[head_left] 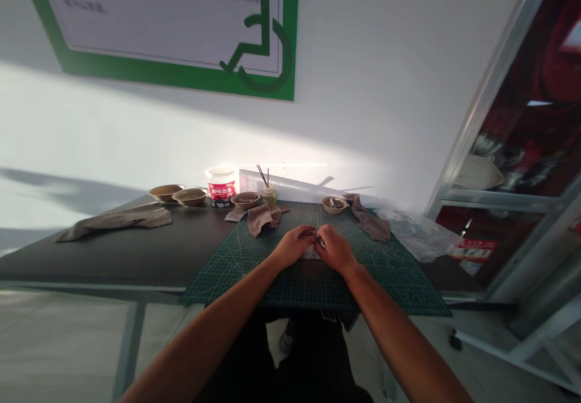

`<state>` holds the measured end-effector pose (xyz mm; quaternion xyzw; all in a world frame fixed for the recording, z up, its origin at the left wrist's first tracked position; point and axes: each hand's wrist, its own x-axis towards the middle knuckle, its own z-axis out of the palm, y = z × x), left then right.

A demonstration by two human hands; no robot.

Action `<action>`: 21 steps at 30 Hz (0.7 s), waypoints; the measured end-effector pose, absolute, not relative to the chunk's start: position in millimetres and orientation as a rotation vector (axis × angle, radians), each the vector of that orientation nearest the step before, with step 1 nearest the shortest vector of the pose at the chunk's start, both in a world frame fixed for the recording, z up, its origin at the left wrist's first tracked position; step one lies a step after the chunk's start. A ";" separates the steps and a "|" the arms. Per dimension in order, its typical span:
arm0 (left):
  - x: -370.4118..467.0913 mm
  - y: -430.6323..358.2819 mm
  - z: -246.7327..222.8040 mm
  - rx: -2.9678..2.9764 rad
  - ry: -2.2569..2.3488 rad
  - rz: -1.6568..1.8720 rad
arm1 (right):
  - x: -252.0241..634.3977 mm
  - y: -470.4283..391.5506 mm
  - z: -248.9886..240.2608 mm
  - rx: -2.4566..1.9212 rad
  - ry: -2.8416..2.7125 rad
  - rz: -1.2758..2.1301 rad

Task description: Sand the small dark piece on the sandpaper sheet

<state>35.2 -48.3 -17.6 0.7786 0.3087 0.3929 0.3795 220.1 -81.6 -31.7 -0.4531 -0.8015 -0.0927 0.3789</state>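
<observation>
My left hand [294, 246] and my right hand [334, 249] meet over the green cutting mat [390, 276], fingertips close together. Between them is something small that I cannot make out. The fingers of both hands are bent inward around it. Beneath the fingers, a small pale sheet [310, 253] lies on the mat. Behind the hands stands a small bowl [334, 205] with small items in it. A brown cloth [264, 218] lies to the left of the hands, and a darker cloth [372, 221] to the right.
Along the back stand a bowl of small pieces [246, 201], a white tub with a red label [221, 186], a small jar with sticks [269, 195] and two bowls at left. Another cloth [120, 220] lies left; a clear plastic bag [420, 236] lies right, near a glass-fronted cabinet.
</observation>
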 end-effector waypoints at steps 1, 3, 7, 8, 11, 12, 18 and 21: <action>34.3 -49.0 -18.8 1.933 0.753 1.012 | 219.4 -82.9 -30.9 -1.147 -2.060 -0.250; 32.0 -50.0 -20.6 1.831 0.702 1.019 | 217.5 -85.0 -29.7 -1.127 -2.090 -0.267; 27.8 -49.2 -23.5 1.678 0.628 0.985 | 214.6 -86.5 -27.7 -1.104 -2.144 -0.281; 27.3 -48.7 -24.5 1.645 0.613 0.978 | 214.3 -86.8 -27.1 -1.102 -2.155 -0.282; 26.9 -46.7 -27.7 1.555 0.579 0.956 | 214.1 -88.2 -25.1 -1.100 -2.183 -0.280; 27.1 -46.0 -28.7 1.528 0.572 0.950 | 214.2 -88.9 -24.3 -1.100 -2.190 -0.277; 26.4 -42.6 -30.7 1.404 0.572 0.929 | 214.0 -93.9 -20.4 -1.105 -2.200 -0.249; 25.4 -42.2 -29.8 1.360 0.580 0.918 | 214.4 -95.7 -18.9 -1.103 -2.193 -0.239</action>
